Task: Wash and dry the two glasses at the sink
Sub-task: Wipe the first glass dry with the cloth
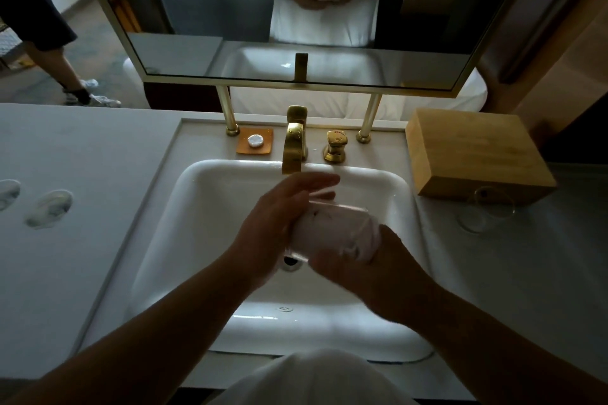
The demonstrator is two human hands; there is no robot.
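Over the white sink [204, 207] I hold a clear glass [332, 230] on its side, with a white cloth stuffed inside it. My left hand [279, 217] wraps the glass from the left, fingers reaching over its far rim. My right hand [371, 270] grips the glass from the near right side, partly blurred. A second clear glass [487, 210] stands on the counter to the right, in front of the wooden box. No water is visible at the gold faucet [293, 145].
A wooden box [477, 154] sits at the right back of the counter. An orange soap dish [255, 141] with a round soap lies left of the faucet, a gold handle [335, 146] to its right. Two pale oval items [49, 209] lie on the left counter. A mirror hangs behind.
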